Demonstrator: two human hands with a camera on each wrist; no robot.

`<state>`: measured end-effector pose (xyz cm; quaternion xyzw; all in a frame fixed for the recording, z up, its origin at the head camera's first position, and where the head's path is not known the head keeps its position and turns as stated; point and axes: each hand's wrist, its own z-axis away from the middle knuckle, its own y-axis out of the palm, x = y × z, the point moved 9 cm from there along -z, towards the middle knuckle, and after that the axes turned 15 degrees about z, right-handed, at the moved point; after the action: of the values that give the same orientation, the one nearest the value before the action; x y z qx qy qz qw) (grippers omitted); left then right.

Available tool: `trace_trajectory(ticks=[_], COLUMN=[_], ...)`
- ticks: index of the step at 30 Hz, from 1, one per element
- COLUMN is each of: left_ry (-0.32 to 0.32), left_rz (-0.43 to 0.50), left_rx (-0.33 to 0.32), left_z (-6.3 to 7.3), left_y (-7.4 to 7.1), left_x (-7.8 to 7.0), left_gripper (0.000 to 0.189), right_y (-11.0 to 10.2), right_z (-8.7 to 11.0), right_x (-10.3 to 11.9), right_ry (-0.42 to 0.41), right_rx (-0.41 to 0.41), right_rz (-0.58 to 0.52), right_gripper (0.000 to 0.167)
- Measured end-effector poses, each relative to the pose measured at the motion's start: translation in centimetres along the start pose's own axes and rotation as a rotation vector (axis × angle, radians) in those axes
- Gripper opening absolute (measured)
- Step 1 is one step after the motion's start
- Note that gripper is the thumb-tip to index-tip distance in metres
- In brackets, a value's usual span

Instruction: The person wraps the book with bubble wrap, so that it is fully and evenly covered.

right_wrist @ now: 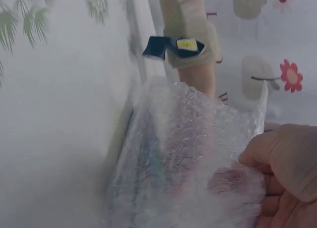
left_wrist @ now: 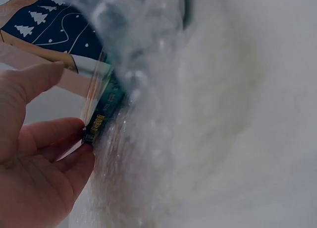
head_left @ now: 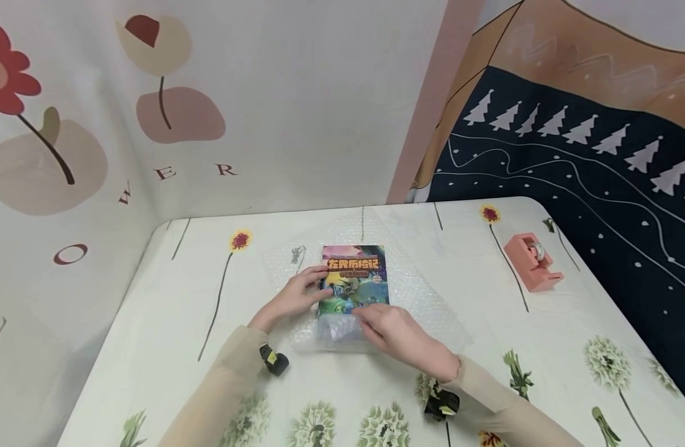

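Observation:
A colourful book [head_left: 356,282] with large orange lettering lies on a sheet of clear bubble wrap [head_left: 426,298]. Part of the wrap is folded up over the book's lower end. My left hand [head_left: 300,295] steadies the book's left side; in the left wrist view its fingertips [left_wrist: 81,151] touch the book's spine [left_wrist: 106,111], with the thumb held apart. At the lower right of the cover, my right hand [head_left: 400,332] pinches the folded wrap. The right wrist view shows the thumb [right_wrist: 257,151] against the raised bubble wrap [right_wrist: 188,139], the fingers curled behind it.
A pink tape dispenser [head_left: 529,264] with a roll of tape stands at the right on the flower-print tablecloth [head_left: 208,385]. Behind the table hangs a pale printed curtain [head_left: 308,105], and a dark cloth with tree shapes [head_left: 588,186] is at the right.

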<state>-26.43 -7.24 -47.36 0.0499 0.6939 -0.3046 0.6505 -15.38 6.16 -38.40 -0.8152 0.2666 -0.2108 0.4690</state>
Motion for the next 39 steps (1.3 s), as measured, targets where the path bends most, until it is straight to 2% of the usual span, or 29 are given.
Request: trace_trajectory(ticks=[6, 9, 16, 19, 24, 30, 35, 39], left_ry=[-0.048, -0.056, -0.096, -0.078, -0.022, 0.049, 0.060, 0.077], left_rz=[0.107, 0.130, 0.048, 0.005, -0.059, -0.116, -0.096, -0.092], left_rx=[0.036, 0.052, 0.078, 0.066, 0.024, -0.046, -0.087, -0.084], left_z=[0.3, 0.4, 0.5, 0.4, 0.2, -0.1, 0.0, 0.1], left_y=[-0.1, -0.1, 0.3, 0.4, 0.3, 0.2, 0.1, 0.2], left_x=[-0.1, -0.3, -0.3, -0.4, -0.6, -1.0, -1.1, -1.2], left_gripper=[0.050, 0.052, 0.080, 0.083, 0.080, 0.069, 0.067, 0.062], right_y=[2.4, 3.4, 4.7, 5.1, 5.8, 6.2, 6.4, 6.8], right_z=[-0.7, -0.9, -1.4, -1.7, -2.0, -2.2, -2.3, -2.4], right_x=[-3.1, -4.0, -4.8, -5.0, -5.5, -6.3, -6.9, -7.2], right_ry=[0.207, 0.262, 0.252, 0.242, 0.258, 0.310, 0.333, 0.361], right_rx=[0.116, 0.161, 0.193, 0.205, 0.235, 0.208, 0.205, 0.229], right_rz=[-0.128, -0.136, -0.046, -0.008, 0.014, 0.011, 0.073, 0.075], right_gripper=[0.021, 0.022, 0.020, 0.019, 0.017, 0.009, 0.004, 0.004])
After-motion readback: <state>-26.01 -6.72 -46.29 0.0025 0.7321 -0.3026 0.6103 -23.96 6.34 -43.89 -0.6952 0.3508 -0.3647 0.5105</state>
